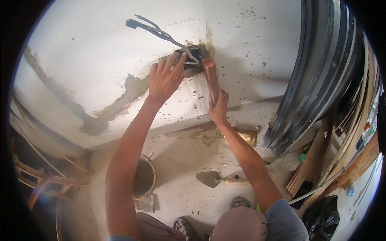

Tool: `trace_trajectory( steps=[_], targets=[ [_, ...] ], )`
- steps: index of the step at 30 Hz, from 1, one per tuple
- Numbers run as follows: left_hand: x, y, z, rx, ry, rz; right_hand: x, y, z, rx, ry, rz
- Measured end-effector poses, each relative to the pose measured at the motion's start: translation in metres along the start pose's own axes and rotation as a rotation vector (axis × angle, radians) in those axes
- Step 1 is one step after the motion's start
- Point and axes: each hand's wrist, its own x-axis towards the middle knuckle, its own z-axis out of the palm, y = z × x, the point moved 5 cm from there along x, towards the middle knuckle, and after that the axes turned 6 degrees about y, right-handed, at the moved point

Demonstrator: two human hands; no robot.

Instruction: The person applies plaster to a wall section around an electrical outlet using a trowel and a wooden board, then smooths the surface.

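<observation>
Wooden float (210, 78) gripped in right hand (219, 107) fingers; left hand (165, 80) fingers spread on wall box (192, 56).

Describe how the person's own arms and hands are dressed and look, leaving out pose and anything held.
Both forearms are bare, with no gloves on the left hand or right hand. No watch or rings are visible. A short grey sleeve covers the right upper arm.
</observation>
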Motion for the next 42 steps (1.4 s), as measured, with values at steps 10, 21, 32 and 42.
trace_trajectory(
  steps=[10, 21, 32, 42],
  targets=[
    [-0.152, -0.063, -0.065, -0.043, -0.406, -0.228, 0.108, -0.078, -0.018, -0.007, 0.259, -0.159],
    [-0.200, -0.008, -0.244, -0.643, -0.814, -0.653, 0.060, 0.039, -0.068, -0.506, -0.155, -0.588],
    [-0.151, 0.052, -0.285, -0.928, -1.164, -0.792, 0.073, -0.095, 0.011, -0.452, -0.334, -0.841],
    [-0.172, 0.033, -0.355, -0.723, -0.773, -1.120, 0.118, -0.023, -0.076, -0.633, -0.229, -0.785]
  ],
)
